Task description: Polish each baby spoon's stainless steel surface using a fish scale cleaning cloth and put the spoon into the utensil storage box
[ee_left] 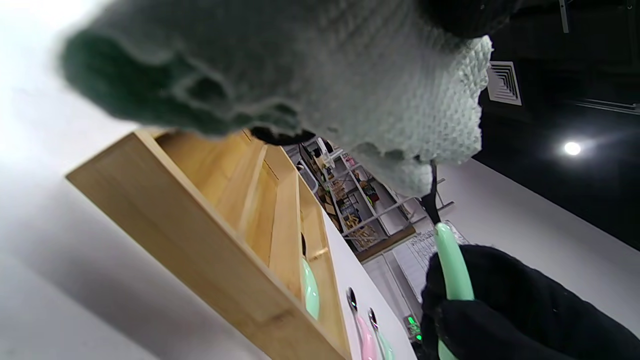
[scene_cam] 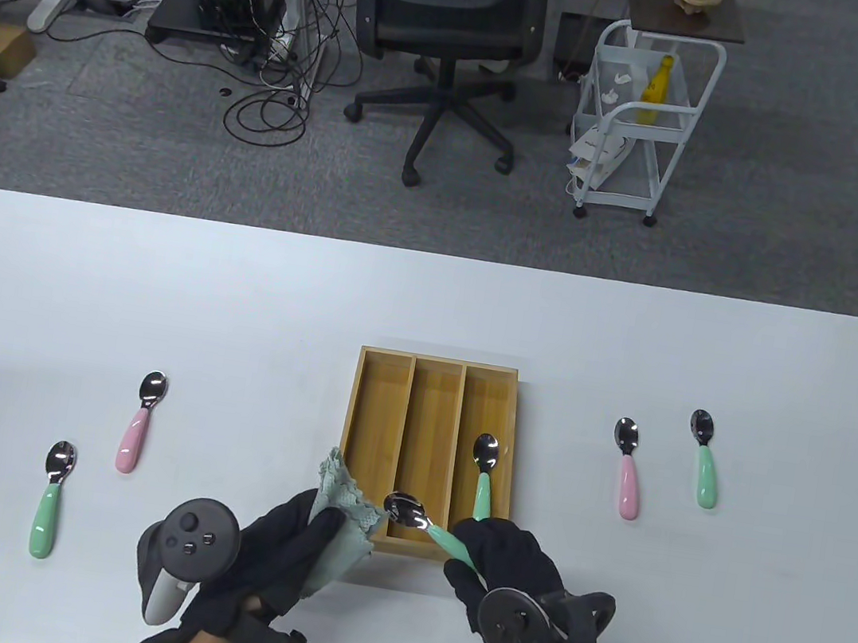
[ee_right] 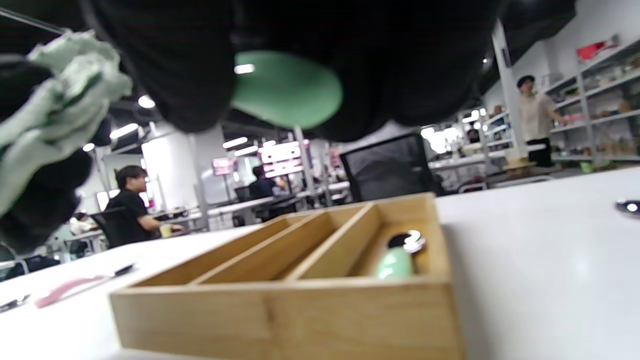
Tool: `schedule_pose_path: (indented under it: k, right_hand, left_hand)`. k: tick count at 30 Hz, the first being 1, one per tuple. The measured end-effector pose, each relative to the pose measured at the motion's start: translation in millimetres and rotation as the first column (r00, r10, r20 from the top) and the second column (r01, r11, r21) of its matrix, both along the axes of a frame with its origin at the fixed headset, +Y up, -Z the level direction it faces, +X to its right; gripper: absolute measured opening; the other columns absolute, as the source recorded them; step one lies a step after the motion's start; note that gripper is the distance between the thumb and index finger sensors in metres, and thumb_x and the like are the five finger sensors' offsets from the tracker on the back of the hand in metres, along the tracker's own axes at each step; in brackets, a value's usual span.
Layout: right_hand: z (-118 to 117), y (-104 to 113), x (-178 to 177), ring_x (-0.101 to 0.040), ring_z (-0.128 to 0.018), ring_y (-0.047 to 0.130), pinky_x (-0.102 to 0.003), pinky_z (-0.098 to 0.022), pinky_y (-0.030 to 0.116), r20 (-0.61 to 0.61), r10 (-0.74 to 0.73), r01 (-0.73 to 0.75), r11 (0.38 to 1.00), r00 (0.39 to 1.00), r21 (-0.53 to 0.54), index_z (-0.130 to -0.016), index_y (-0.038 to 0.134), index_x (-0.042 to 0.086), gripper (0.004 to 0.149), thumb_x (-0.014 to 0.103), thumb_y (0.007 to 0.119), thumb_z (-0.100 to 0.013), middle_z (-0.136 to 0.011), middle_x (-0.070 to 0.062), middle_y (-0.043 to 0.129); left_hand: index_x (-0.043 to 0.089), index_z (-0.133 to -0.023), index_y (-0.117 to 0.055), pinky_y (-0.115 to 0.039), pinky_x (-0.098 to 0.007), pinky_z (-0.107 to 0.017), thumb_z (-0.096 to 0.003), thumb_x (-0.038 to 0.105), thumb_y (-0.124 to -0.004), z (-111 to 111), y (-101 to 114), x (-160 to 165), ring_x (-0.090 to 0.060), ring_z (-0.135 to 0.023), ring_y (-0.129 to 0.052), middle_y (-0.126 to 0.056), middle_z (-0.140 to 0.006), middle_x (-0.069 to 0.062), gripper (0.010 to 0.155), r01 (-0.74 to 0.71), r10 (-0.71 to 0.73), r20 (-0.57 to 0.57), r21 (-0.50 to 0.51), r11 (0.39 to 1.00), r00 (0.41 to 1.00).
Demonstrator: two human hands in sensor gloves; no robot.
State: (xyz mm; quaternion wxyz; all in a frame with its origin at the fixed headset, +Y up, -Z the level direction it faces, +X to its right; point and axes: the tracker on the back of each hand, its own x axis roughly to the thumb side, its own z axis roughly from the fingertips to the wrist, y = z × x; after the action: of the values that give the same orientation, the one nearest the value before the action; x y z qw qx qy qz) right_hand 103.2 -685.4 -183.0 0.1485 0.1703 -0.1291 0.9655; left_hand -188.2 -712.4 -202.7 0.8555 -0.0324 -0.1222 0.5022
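My right hand (scene_cam: 493, 569) grips the green handle of a baby spoon (scene_cam: 416, 517); its steel bowl hangs over the near end of the wooden storage box (scene_cam: 375, 410). My left hand (scene_cam: 282, 549) holds the pale green cleaning cloth (scene_cam: 344, 514) just left of that bowl, close to it. Another green-handled spoon (scene_cam: 484, 475) lies in the box's right compartment. In the left wrist view the cloth (ee_left: 350, 75) fills the top, above the held spoon's handle (ee_left: 452, 265). The right wrist view shows the handle end (ee_right: 287, 90) under my glove and the box (ee_right: 300, 300) below.
Loose on the white table (scene_cam: 82, 270): a pink spoon (scene_cam: 138, 423) and a green spoon (scene_cam: 50, 502) on the left, a pink spoon (scene_cam: 627, 472) and a green spoon (scene_cam: 703, 467) on the right. Beyond the far edge stand an office chair (scene_cam: 448, 34) and a white cart (scene_cam: 640, 119).
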Motion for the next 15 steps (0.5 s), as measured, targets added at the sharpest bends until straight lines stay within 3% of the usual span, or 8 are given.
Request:
schedule_pose_path:
  k: [15]
  right_hand:
    - [20.8,4.5,-30.1,-0.025,-0.074,0.094,-0.047,-0.057,0.083,-0.110,0.070,-0.062,0.995,0.991,0.077,-0.095,0.076,0.019,0.052,0.041,0.087,-0.049,-0.092,-0.006,0.083]
  left_hand:
    - [0.022,-0.104,-0.068,-0.085,-0.048,-0.061,-0.0591,0.052,-0.063,1.2,-0.4,11.1,-0.027,-0.074,-0.100,-0.094,-0.086,-0.003,0.054,0.094,-0.094,0.031,0.011,0.996,0.995]
